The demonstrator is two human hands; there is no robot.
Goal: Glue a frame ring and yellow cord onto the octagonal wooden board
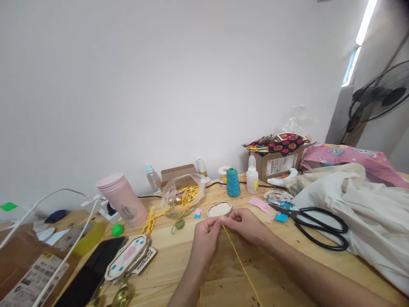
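Observation:
My left hand (206, 234) and my right hand (244, 222) meet over the middle of the wooden table, fingertips pinched close together. Between them runs a yellow cord (238, 258), one length trailing down toward the front edge and another showing below my left wrist. Just beyond my fingers lies a pale wooden plaque (219, 209) with a scalloped dark rim, partly covered by my hands. Whether the cord passes through the plaque is hidden. Left of my hands are a small pink and blue cutout (197, 212) and a green cord coil (179, 226).
Black-handled scissors (319, 226) rest by white cloth (345, 200) at right. A teal thread cone (233, 182) and glue bottle (252, 179) stand behind. On the left are a pink tumbler (123, 198), a stack of decorated plaques (128, 258) and a phone (91, 273).

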